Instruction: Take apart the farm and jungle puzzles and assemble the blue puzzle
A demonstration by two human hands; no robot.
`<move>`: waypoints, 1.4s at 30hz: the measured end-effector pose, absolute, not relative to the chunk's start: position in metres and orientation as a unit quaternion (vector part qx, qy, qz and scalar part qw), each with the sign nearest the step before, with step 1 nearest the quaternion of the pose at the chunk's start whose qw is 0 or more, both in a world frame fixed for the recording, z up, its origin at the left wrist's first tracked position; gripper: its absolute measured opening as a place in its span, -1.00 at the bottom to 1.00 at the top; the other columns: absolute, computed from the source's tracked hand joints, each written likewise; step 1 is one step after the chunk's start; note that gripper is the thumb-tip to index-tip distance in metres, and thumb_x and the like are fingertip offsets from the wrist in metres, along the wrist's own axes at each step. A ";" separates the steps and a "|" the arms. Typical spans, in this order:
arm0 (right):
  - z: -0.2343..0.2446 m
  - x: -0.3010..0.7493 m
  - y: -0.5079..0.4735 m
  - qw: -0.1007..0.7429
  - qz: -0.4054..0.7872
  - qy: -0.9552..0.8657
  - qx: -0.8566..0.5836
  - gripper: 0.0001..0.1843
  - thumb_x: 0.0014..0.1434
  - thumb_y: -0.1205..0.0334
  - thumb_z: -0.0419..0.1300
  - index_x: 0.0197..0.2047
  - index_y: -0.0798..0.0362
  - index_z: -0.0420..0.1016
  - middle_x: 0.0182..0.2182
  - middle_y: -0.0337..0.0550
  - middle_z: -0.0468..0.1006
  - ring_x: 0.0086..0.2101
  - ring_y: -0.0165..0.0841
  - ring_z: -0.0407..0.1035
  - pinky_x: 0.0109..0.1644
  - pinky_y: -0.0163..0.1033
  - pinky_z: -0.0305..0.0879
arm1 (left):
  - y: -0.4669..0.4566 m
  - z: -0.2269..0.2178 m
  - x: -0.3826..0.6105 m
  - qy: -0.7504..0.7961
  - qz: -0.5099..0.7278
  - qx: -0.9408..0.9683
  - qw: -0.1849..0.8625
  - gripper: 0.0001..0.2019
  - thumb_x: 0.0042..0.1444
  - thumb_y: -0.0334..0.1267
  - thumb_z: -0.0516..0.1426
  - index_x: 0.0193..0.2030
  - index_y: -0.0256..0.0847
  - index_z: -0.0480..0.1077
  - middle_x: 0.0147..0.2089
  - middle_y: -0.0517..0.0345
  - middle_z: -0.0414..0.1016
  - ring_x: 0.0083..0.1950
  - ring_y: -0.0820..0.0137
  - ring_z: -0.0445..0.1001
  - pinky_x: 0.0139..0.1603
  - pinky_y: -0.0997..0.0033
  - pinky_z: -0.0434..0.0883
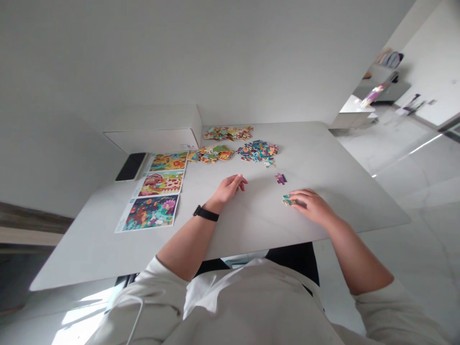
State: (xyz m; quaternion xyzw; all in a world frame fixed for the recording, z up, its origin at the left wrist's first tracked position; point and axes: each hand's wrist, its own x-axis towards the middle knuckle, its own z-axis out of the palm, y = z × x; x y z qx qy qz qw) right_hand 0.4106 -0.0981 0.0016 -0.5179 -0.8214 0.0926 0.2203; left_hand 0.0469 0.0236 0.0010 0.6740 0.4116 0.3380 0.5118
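My right hand (312, 205) has its thumb and fingers on a teal and yellow jigsaw puzzle piece (288, 200) at the right part of the table. A purple puzzle piece (281, 178) lies loose just beyond it, apart from my fingers. My left hand (230, 188), with a black band on its wrist, rests over the middle of the table with its fingers curled in and nothing visible in them. Ahead of both hands is a heap of blue and teal puzzle pieces (257, 149), with a pale piece (269, 163) at its near edge.
A yellow-green heap of pieces (212, 154) and a red-yellow heap (228, 133) lie farther back. At left lies a sheet with three pictures (175, 196), beside a dark phone (131, 166). A white box (154, 140) stands against the wall. The table's front edge runs close to my body.
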 end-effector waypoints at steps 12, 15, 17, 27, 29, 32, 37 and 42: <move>0.007 0.408 -0.086 0.208 0.121 -0.828 -0.507 -0.80 0.27 0.30 0.37 -0.07 -0.14 0.74 0.06 -0.13 0.75 0.06 -0.11 0.62 0.25 0.12 0.51 | 0.026 -0.005 0.046 0.399 0.350 0.666 0.525 -0.23 0.28 0.51 0.02 -0.15 -0.23 0.62 -0.37 0.02 0.61 -0.47 0.42 0.35 -0.47 0.42 0.28; 0.009 0.409 -0.084 0.217 0.132 -0.829 -0.498 -0.77 0.24 0.27 0.40 -0.03 -0.14 0.73 0.06 -0.12 0.74 0.06 -0.11 0.62 0.25 0.09 0.52 | 0.024 -0.002 0.046 0.398 0.353 0.664 0.526 -0.24 0.28 0.51 0.03 -0.15 -0.23 0.62 -0.36 0.02 0.61 -0.46 0.41 0.37 -0.46 0.42 0.29; 0.011 0.411 -0.079 0.234 0.128 -0.822 -0.502 -0.77 0.27 0.24 0.39 0.00 -0.12 0.72 0.07 -0.10 0.74 0.07 -0.11 0.62 0.25 0.09 0.52 | 0.024 -0.001 0.046 0.399 0.352 0.661 0.528 -0.24 0.27 0.51 0.03 -0.15 -0.24 0.62 -0.36 0.02 0.61 -0.45 0.41 0.37 -0.46 0.42 0.30; 0.006 0.402 -0.008 0.236 0.081 -0.811 -0.529 -0.68 0.23 0.32 0.40 0.05 -0.08 0.71 0.15 -0.02 0.70 0.16 -0.09 0.57 0.33 0.11 0.45 | 0.023 -0.002 0.043 0.408 0.360 0.650 0.530 -0.27 0.28 0.48 0.04 -0.15 -0.24 0.61 -0.36 0.03 0.59 -0.45 0.41 0.39 -0.46 0.43 0.32; 0.005 0.396 0.003 0.213 0.087 -0.816 -0.531 -0.65 0.19 0.34 0.43 0.05 -0.08 0.72 0.12 -0.04 0.71 0.15 -0.09 0.58 0.32 0.09 0.45 | 0.023 -0.002 0.042 0.404 0.363 0.652 0.529 -0.26 0.28 0.49 0.05 -0.15 -0.23 0.61 -0.36 0.03 0.59 -0.45 0.41 0.38 -0.45 0.42 0.33; 0.002 0.393 0.012 0.202 0.092 -0.817 -0.532 -0.66 0.19 0.35 0.44 0.03 -0.09 0.72 0.08 -0.07 0.73 0.12 -0.11 0.60 0.30 0.06 0.45 | 0.024 -0.004 0.042 0.404 0.362 0.654 0.528 -0.25 0.27 0.51 0.04 -0.16 -0.22 0.62 -0.37 0.03 0.59 -0.46 0.41 0.38 -0.45 0.42 0.33; 0.000 0.394 0.017 0.202 0.096 -0.817 -0.531 -0.66 0.17 0.36 0.45 0.02 -0.10 0.72 0.07 -0.09 0.73 0.10 -0.13 0.60 0.29 0.05 0.45 | 0.024 -0.005 0.042 0.409 0.356 0.652 0.530 -0.24 0.26 0.52 0.04 -0.14 -0.23 0.61 -0.36 0.03 0.59 -0.45 0.41 0.39 -0.46 0.43 0.33; 0.003 0.393 0.033 0.181 0.083 -0.811 -0.550 -0.68 0.16 0.30 0.49 0.00 -0.06 0.71 0.03 -0.05 0.74 0.07 -0.09 0.62 0.26 0.04 0.48 | 0.026 -0.006 0.042 0.411 0.353 0.643 0.542 -0.22 0.24 0.54 0.04 -0.14 -0.24 0.60 -0.35 0.03 0.59 -0.45 0.42 0.39 -0.48 0.44 0.32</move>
